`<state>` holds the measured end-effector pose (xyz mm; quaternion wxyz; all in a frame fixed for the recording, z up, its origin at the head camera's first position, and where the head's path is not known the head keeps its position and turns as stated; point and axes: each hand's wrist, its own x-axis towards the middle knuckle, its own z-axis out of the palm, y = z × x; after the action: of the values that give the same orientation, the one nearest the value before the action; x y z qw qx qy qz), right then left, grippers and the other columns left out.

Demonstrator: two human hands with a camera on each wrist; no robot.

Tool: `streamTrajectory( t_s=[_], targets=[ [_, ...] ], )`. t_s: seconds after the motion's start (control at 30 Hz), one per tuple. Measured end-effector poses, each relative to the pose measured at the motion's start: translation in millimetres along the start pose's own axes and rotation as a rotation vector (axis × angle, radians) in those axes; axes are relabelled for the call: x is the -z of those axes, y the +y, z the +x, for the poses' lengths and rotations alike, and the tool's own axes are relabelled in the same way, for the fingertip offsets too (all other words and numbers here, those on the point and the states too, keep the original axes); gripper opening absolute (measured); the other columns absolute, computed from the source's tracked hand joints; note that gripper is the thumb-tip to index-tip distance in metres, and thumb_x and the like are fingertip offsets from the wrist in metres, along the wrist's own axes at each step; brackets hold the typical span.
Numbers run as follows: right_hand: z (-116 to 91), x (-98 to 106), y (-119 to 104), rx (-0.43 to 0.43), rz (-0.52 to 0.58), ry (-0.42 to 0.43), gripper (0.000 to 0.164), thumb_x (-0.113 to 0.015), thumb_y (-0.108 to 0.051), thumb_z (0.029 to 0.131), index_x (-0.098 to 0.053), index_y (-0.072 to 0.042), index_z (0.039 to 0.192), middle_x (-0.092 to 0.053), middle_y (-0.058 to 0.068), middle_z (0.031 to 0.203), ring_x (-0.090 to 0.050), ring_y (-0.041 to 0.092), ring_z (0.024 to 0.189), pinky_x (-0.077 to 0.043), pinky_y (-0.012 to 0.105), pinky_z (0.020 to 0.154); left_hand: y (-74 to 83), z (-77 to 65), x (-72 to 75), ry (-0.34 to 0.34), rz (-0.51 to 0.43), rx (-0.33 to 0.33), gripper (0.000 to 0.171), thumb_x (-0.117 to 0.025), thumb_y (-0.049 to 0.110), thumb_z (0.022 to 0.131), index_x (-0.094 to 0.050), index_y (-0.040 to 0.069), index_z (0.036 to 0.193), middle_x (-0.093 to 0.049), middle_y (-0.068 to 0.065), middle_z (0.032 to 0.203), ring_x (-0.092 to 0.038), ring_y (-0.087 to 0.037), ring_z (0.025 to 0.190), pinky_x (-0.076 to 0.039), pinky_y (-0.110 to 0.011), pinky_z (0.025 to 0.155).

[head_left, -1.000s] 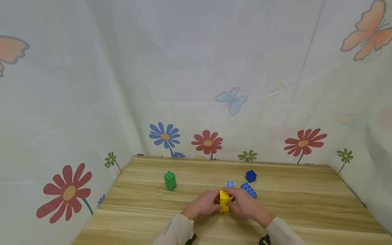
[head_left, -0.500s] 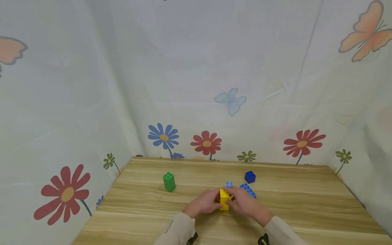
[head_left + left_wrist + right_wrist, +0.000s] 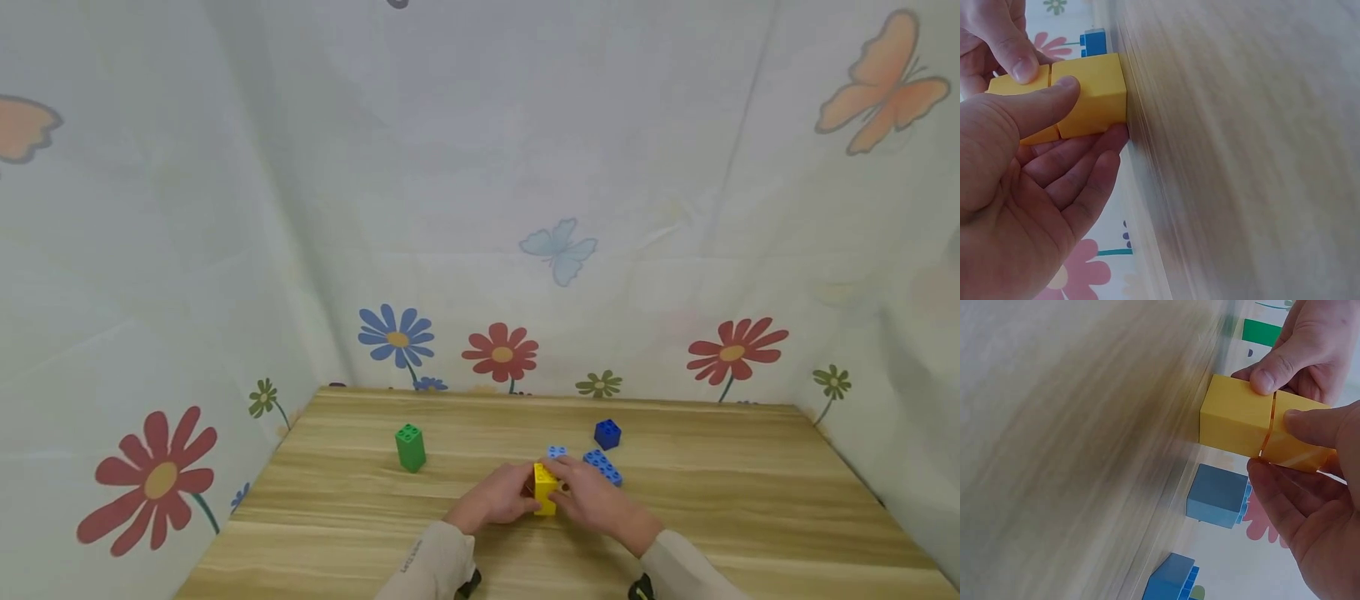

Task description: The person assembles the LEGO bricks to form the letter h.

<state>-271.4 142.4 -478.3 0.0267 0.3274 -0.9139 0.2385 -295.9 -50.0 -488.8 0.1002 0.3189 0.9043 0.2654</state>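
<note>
Centrally, two yellow blocks are stacked upright on the wooden table [image 3: 360, 517], a thin seam being shown between them. The lower yellow block [image 3: 1235, 417] is grasped by the fingers of the left hand [image 3: 504, 496]; the upper yellow block [image 3: 1294, 454] is pinched by the right hand [image 3: 592, 497]. Beyond are placed one light-blue block [image 3: 557, 452], partly hidden, one longer blue block [image 3: 602, 467] and one dark-blue block [image 3: 607, 433]; leftward, one green block [image 3: 411, 447] is stood upright.
</note>
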Motion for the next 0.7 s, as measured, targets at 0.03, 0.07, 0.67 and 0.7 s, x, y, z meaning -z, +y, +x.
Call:
streamTrajectory(
  t_s=[0.03,0.07,0.67,0.7],
  targets=[
    [0.5,-0.5,-0.3,-0.003,0.0,-0.001,0.048,-0.064,-0.012,0.091,-0.048,0.003,0.134,-0.057,0.014,0.122,-0.06,0.02,0.095,-0.052,0.028,0.074,0.0,-0.6,0.3,0.004,0.009,-0.003,0.035,-0.068,0.017,0.088,-0.054,0.014,0.12,-0.061,0.008,0.098,-0.056,-0.001,0.086,-0.047,-0.022,0.078],
    [0.9,-1.1,-0.4,-0.007,-0.001,-0.003,0.048,-0.064,-0.012,0.091,-0.048,0.003,0.134,-0.057,0.013,0.121,-0.06,0.02,0.094,-0.052,0.028,0.074,-0.4,-0.9,0.2,0.007,0.02,-0.007,0.034,-0.068,0.017,0.088,-0.054,0.014,0.119,-0.061,0.008,0.098,-0.056,-0.002,0.086,-0.048,-0.022,0.078],
    [6.5,-1.1,-3.5,-0.01,-0.033,-0.006,0.047,-0.064,-0.013,0.091,-0.049,0.002,0.133,-0.056,0.016,0.124,-0.06,0.022,0.099,-0.052,0.032,0.078,-4.0,-1.2,2.2,0.014,0.015,0.013,0.03,-0.068,0.017,0.089,-0.055,0.012,0.115,-0.062,0.005,0.101,-0.057,-0.004,0.088,-0.048,-0.023,0.079],
    [7.5,-1.0,-3.6,-0.01,-0.039,-0.005,0.047,-0.064,-0.013,0.091,-0.049,0.002,0.133,-0.056,0.017,0.125,-0.06,0.024,0.102,-0.052,0.033,0.08,-5.3,-0.6,2.0,0.015,0.009,0.017,0.03,-0.067,0.018,0.089,-0.055,0.012,0.116,-0.062,0.005,0.101,-0.056,-0.004,0.087,-0.048,-0.023,0.08]
  ],
)
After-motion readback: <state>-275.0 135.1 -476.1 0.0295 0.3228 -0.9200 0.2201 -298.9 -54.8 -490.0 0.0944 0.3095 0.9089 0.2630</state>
